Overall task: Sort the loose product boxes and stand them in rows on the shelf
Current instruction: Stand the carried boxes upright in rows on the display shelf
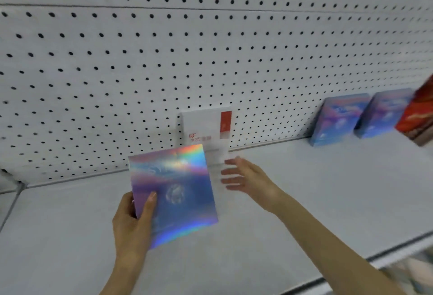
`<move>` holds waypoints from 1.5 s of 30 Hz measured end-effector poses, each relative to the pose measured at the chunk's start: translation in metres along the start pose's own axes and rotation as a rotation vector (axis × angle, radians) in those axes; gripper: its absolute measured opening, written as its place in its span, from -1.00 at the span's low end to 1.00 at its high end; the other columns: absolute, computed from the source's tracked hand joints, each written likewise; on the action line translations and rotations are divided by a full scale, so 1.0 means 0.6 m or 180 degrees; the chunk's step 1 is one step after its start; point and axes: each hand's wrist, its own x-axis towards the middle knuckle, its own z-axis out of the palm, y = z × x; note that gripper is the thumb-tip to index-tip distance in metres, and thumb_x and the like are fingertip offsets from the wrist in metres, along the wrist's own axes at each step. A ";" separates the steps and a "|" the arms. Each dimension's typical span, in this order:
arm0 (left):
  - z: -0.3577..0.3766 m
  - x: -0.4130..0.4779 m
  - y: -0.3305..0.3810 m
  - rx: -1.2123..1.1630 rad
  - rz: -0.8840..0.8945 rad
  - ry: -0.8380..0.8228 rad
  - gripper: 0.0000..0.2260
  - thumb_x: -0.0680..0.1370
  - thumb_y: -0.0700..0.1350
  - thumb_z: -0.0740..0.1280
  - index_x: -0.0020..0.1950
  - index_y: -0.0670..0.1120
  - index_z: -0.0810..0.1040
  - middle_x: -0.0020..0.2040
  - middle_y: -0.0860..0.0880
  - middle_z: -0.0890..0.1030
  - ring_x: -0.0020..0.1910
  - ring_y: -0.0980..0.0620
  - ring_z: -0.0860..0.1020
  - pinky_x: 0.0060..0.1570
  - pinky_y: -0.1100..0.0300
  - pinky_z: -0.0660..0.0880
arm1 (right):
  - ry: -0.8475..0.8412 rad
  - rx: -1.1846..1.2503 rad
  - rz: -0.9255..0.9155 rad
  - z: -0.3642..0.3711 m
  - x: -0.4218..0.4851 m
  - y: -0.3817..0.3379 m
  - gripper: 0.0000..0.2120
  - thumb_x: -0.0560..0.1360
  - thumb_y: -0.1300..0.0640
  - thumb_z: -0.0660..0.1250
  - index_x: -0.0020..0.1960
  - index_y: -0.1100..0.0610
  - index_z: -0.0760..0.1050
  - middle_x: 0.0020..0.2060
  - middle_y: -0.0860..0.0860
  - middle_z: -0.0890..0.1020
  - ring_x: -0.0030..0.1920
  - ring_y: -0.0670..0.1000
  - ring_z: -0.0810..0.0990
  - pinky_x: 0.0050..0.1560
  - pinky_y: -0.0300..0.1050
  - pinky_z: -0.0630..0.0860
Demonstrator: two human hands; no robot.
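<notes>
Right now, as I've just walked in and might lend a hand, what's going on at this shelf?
A person is stocking the shelf. Their left hand grips a holographic box by its lower corner, above the shelf. Their right hand, fingers open, reaches toward a white box standing against the pegboard. Two more holographic boxes and a red box stand at the far right.

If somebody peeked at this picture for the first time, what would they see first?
The shiny rainbow box jumps out first, held by the left hand in the middle, above the shelf. Behind it a white box with a red stripe stands against the dotted pegboard wall, the open right hand beside it. Two blue-purple boxes sit far right.
</notes>
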 end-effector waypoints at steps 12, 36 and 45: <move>0.438 -0.122 0.063 0.0444 0.0172 -0.1827 -0.73 0.27 0.17 0.36 -0.12 0.08 0.58 -0.21 0.21 0.66 -0.27 0.24 0.59 -0.28 0.46 0.42 | 0.0780 -0.0887 -0.0458 -0.393 -0.135 0.017 -0.66 0.31 0.12 0.49 0.06 0.13 0.54 -0.06 0.25 0.65 -0.18 0.03 0.55 -0.17 0.02 0.49; 0.789 -0.133 0.186 0.2697 0.1865 -0.0837 -0.53 0.50 -0.12 0.36 0.37 0.06 0.30 0.32 0.00 0.44 0.07 -0.04 0.58 -0.23 0.08 0.53 | 0.0991 -0.1533 -0.1080 -0.755 0.098 -0.071 -0.71 0.39 0.28 0.48 -0.26 0.01 0.40 -0.40 -0.04 0.45 -0.33 0.03 0.40 -0.35 -0.30 0.32; 0.800 -0.139 0.189 0.2864 0.2018 -0.1097 -0.44 0.50 -0.15 0.39 0.47 0.05 0.31 0.56 -0.06 0.09 0.30 -0.09 0.43 -0.19 0.03 0.58 | 0.0892 -0.1600 -0.1045 -0.773 0.118 -0.066 -0.78 0.39 0.23 0.50 -0.17 0.21 0.44 -0.35 0.15 0.49 -0.32 0.07 0.40 -0.31 -0.19 0.34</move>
